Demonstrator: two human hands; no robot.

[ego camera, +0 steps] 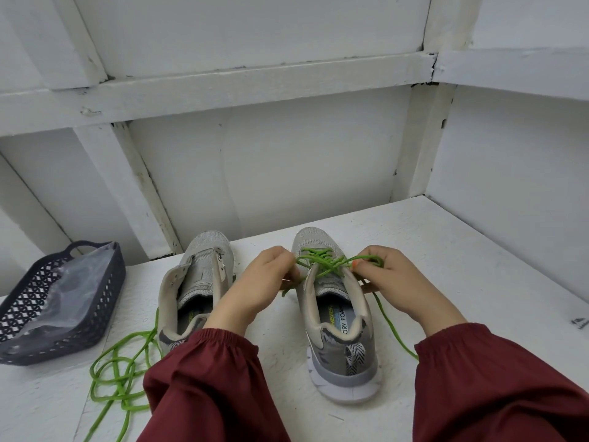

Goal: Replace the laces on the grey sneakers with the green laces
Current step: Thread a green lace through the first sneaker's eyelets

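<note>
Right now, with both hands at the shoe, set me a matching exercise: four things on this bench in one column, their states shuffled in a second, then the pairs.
Column one
1 left sneaker
2 right sneaker
3 loose green lace
4 basket

Column two
A holds a clear plastic bag
B carries the threaded green lace, pinched by the left hand and the right hand
C lies in loops on the white surface
D shows no lace in its eyelets

Pairs: 1-D, 2-B, 3-C, 4-A

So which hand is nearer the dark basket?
Left. The left hand grips the green lace on the side of the laced sneaker facing the basket; the right hand grips it on the far side.
</note>
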